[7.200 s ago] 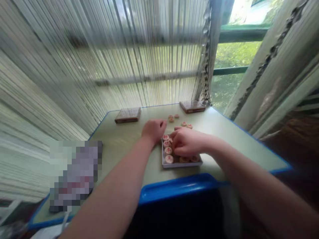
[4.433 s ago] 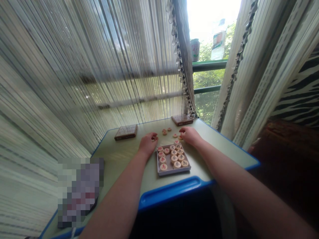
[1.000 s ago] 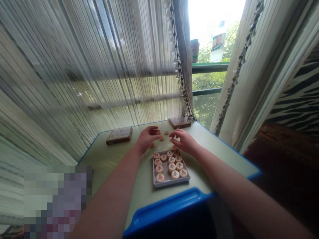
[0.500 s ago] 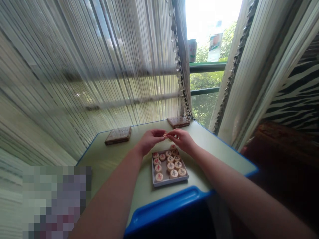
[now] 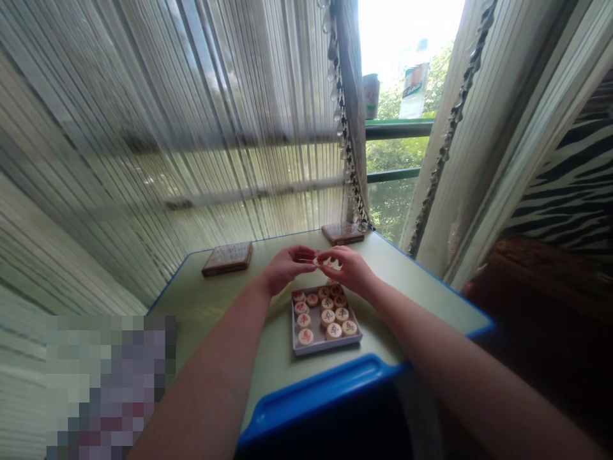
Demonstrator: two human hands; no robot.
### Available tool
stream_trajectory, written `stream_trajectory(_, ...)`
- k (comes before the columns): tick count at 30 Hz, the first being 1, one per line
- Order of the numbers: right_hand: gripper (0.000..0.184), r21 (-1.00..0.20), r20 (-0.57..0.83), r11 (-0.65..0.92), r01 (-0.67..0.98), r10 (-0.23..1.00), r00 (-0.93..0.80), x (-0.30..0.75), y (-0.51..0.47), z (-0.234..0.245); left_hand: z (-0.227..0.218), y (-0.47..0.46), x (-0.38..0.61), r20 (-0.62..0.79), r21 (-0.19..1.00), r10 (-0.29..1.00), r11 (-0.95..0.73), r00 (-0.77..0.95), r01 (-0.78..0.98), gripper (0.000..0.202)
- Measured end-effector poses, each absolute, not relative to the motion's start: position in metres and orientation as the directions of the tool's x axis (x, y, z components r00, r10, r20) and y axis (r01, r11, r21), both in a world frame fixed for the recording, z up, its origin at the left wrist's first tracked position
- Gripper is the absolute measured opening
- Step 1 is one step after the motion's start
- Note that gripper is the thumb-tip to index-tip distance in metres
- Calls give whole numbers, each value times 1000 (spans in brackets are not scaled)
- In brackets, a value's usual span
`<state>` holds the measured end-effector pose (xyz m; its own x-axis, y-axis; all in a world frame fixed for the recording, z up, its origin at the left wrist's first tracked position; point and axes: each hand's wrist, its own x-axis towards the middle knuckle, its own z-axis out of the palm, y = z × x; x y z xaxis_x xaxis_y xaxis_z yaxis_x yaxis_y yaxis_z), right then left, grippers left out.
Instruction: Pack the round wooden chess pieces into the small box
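Observation:
Beyond a shallow white box, my two hands meet over the table. My left hand pinches a small round Chinese chess piece between thumb and fingers. The fingertips of my right hand close on the same piece from the other side. Under the right fingers, one or more pale pieces show in part. Inside the box, red-marked pieces such as a chess piece line the left side. Black-marked ones, such as a chess piece, fill two columns on the right.
Two flat brown boxes, a left box and a right box, lie along the table's far edge. A blue tray edge borders the near side. A can and a bottle stand at the window rail behind the curtain.
My hands stay together around the piece and have shifted very slightly upward. The right fingers have spread a little over it. The box and its pieces look unchanged.

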<state>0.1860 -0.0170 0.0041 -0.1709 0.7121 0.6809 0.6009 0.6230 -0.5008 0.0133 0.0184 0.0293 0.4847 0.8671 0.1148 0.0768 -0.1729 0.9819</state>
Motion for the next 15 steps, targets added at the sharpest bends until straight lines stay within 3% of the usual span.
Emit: stream_trajectory(15, 13, -530, 569, 546, 649, 797, -205, 182, -22, 8, 23, 26, 3, 39, 999, 783, -47, 621, -2, 41)
